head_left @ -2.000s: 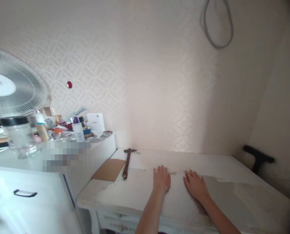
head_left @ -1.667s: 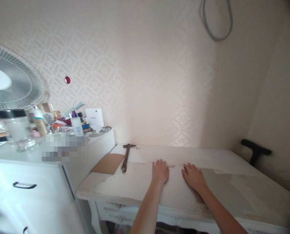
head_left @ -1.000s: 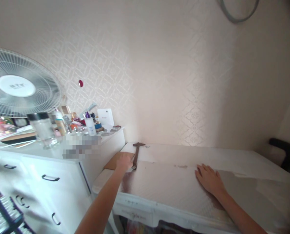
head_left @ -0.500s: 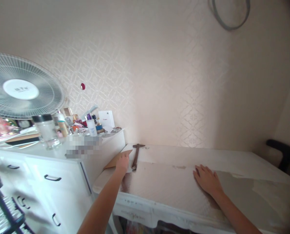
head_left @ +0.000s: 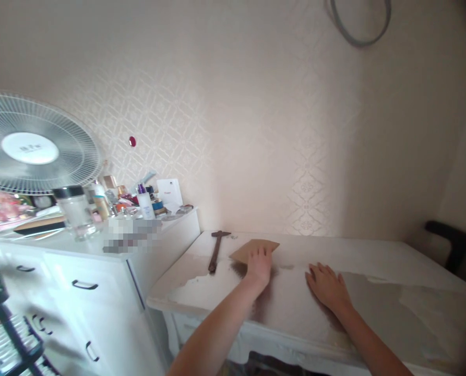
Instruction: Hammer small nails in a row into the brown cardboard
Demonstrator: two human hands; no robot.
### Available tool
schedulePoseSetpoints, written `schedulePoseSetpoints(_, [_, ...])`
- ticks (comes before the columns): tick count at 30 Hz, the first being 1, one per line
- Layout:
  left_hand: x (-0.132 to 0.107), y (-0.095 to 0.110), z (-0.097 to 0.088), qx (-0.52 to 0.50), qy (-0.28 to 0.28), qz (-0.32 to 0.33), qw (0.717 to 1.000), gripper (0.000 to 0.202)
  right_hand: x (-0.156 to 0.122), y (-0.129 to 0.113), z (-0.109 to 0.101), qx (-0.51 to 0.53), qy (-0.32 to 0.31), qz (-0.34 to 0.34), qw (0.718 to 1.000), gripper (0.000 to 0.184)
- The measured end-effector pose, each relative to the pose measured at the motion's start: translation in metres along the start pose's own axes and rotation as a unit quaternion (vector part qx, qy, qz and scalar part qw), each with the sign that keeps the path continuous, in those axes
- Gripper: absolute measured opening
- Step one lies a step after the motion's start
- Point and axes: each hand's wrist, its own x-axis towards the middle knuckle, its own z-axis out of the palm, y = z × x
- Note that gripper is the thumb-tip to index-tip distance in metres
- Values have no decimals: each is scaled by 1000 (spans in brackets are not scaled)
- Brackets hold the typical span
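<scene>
My left hand [head_left: 259,266] grips a flat brown sheet [head_left: 242,251], which looks like stiff paper or card, and holds it just above the white table [head_left: 295,308]. The fingers lie over the sheet, and the thumb is hidden. To the left of that hand, a hammer [head_left: 216,253] with a dark head and brown handle lies on the tabletop, apart from the sheet. My right hand [head_left: 329,286] rests palm down on the table with its fingers stretched out, holding nothing.
A white drawer cabinet [head_left: 111,292] adjoins the table's left end, with a jar [head_left: 76,214], several bottles and a fan [head_left: 40,143]. Peeling covering exposes a grey patch [head_left: 377,308] at the table's right. A black armrest [head_left: 452,237] stands beyond the right edge.
My left hand has moved right with the brown sheet, from beside the cabinet to the right of the hammer. My right hand stays flat on the table.
</scene>
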Motion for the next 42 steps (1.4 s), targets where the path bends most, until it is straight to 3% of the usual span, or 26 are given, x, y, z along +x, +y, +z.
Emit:
schedulePoseSetpoints(3, [3, 34, 12, -60, -33, 58, 996, 58, -1, 0, 0, 4, 3, -1, 1000, 50])
schedulePoseSetpoints(6, [7, 44, 20, -110, -65, 76, 989, 65, -2, 0, -2, 13, 7, 4, 1000, 51])
schedulePoseSetpoints(8, [11, 39, 22, -118, -59, 46, 990, 68, -3, -1, -5, 22, 8, 8, 1000, 52])
schedulePoseSetpoints(13, [20, 4, 22, -95, -25, -126, 987, 54, -3, -4, -9, 52, 4, 16, 999, 53])
schedulePoseSetpoints(15, [22, -7, 20, -98, -27, -158, 982, 49, -3, -4, -8, 59, 4, 12, 998, 55])
schedulePoseSetpoints(19, [26, -11, 19, -141, -30, -148, 979, 44, -2, -3, -5, 78, 10, 8, 997, 57])
schedulePoseSetpoints(27, [27, 24, 31, -187, -10, -77, 979, 39, 2, 3, -3, 123, 36, 24, 991, 56])
schedulePoseSetpoints(31, [26, 32, 35, -189, -12, -53, 980, 39, 3, 6, 0, 117, 44, 26, 992, 53])
schedulePoseSetpoints(37, [24, 18, 37, -196, -18, -20, 980, 36, 2, 4, 1, 100, 44, 28, 994, 50])
schedulePoseSetpoints(42, [23, -6, 34, -137, 10, -61, 989, 35, 1, 2, -1, 79, 22, 25, 996, 48])
